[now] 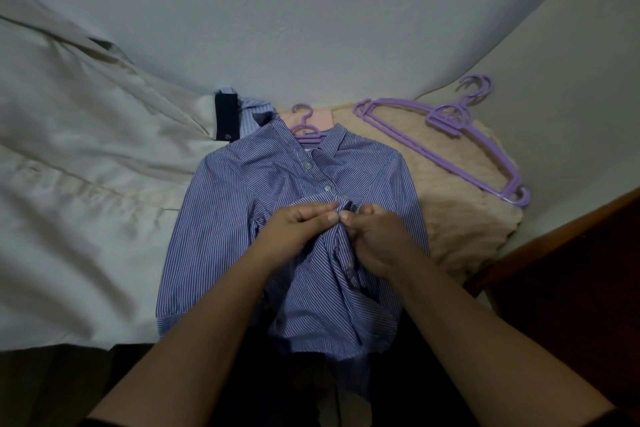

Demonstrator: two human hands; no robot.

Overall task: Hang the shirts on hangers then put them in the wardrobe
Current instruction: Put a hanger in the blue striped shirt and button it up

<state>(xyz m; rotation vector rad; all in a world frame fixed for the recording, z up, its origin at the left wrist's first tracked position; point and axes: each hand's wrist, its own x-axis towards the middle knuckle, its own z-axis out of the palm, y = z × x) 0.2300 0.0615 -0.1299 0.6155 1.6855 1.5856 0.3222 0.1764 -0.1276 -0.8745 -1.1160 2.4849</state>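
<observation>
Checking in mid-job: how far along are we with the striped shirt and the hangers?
Done: the striped shirt already has a purple hanger in it, its hook poking out at the collar. In hand: the left hand and right hand pinch the front placket at a button. Left: the lower buttons, the wardrobe, and the other clothes, with spare hangers lying on the beige cloth.

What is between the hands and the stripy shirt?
Nothing. The left hand and right hand both already pinch the striped shirt at its button strip, and the purple hanger is already inside its collar.
</observation>
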